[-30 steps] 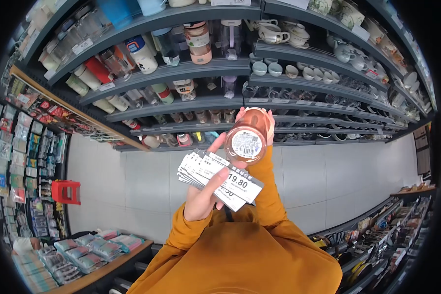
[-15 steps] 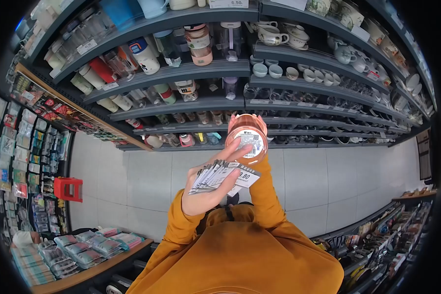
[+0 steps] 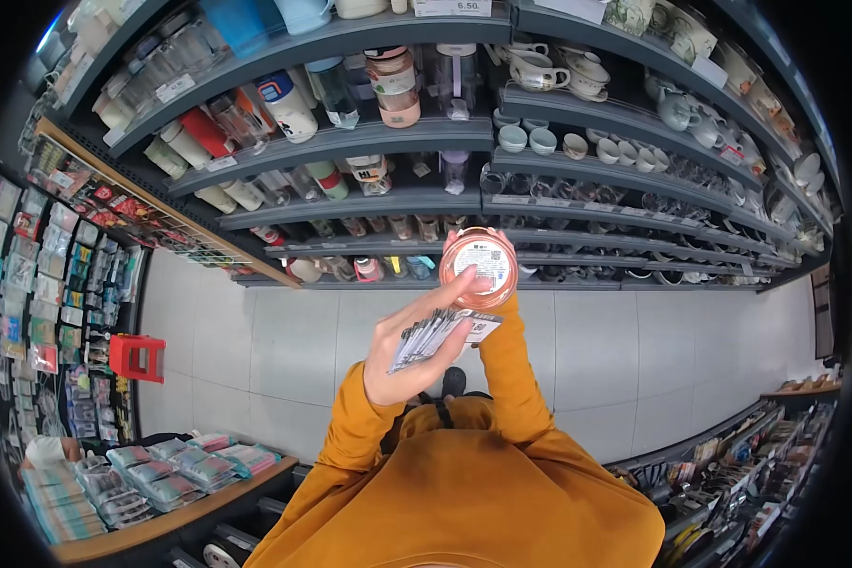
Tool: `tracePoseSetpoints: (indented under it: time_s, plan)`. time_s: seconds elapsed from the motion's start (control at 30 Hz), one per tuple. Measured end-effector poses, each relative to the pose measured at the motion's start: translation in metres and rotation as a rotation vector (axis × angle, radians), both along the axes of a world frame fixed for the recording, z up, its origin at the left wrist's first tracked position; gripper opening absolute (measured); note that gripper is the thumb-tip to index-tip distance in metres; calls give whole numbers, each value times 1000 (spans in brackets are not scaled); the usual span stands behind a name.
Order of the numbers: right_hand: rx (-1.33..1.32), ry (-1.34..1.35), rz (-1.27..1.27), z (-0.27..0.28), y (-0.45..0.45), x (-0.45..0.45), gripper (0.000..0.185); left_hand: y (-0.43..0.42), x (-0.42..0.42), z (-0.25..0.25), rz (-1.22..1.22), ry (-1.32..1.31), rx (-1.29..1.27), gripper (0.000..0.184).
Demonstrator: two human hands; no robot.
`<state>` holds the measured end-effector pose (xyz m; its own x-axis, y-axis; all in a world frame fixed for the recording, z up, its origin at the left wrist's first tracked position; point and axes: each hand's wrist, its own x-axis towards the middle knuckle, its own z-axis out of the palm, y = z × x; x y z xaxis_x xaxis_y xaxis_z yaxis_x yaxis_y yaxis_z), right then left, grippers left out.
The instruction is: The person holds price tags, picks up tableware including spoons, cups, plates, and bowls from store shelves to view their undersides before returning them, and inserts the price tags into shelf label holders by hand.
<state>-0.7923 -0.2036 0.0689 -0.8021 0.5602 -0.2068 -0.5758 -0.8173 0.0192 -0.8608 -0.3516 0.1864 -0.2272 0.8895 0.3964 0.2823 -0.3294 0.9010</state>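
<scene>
My left hand [image 3: 388, 355] is closed around a fanned stack of price tags [image 3: 424, 339], the front one showing part of a printed price. Its forefinger reaches out to the white round label [image 3: 481, 263] on the base of an orange-pink see-through cup [image 3: 484, 301]. Behind that cup, my right hand [image 3: 452, 239] grips it; only fingertips show past the rim, and the palm is hidden. The base of the cup faces up toward me, so its mouth is out of sight. The label carries small print and a square code.
Shelves [image 3: 426, 133] ahead hold bottles, teapots [image 3: 538, 70] and small bowls [image 3: 542, 141]. A red stool [image 3: 137, 357] stands at left by hanging packets. Packaged goods [image 3: 166, 473] lie on a low display behind left. Another rack [image 3: 729, 473] lines the right rear.
The cup's base has turned to face me more squarely. My left hand has shifted slightly right, and the front price tag has tilted, showing less of its face.
</scene>
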Motion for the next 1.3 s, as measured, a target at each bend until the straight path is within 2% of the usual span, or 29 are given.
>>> tracePoseSetpoints:
  time_s: [0.07, 0.17, 0.27, 0.33, 0.47, 0.5, 0.57, 0.67, 0.7, 0.8, 0.9, 1.1, 1.2, 1.3]
  plan:
    - [53, 25, 7, 14, -3, 4, 49, 0, 1, -1, -17, -63, 6, 51]
    - [214, -84, 36, -12, 14, -7, 49, 0, 3, -3, 12, -132, -20, 48]
    - [212, 83, 10, 7, 6, 2, 50, -2, 5, 2, 72, -137, -120, 47]
    - [235, -12, -10, -15, 10, -3, 51, 1, 8, 4, 101, -190, -108, 46]
    - [118, 94, 36, -41, 18, -6, 47, 9, 13, 1, 196, -169, -16, 44]
    - [36, -60, 50, -4, 11, -5, 50, 10, 13, 0, 210, -161, -10, 43]
    - [29, -35, 43, -6, 11, -6, 50, 10, 13, 0, 194, -178, -45, 42]
    - [115, 71, 13, -8, 8, -3, 48, 17, 11, -11, 205, -55, 73, 40]
    - [159, 117, -2, -9, 8, -1, 48, 18, 11, -11, 206, -66, 62, 39]
    - [54, 115, 56, -11, 14, 0, 49, 19, 12, -11, 208, -91, 33, 38]
    - [-5, -28, 43, -6, 16, -3, 51, 20, 12, -13, 201, -99, 14, 37]
    - [-71, 30, 81, -15, 25, -3, 51, 19, 18, -13, 134, -198, -52, 32]
    - [75, 100, 25, -43, 31, -3, 55, 21, 19, -13, 125, -227, -58, 32]
    - [30, -12, -33, -62, 35, -7, 54, 21, 19, -14, 116, -320, -74, 34]
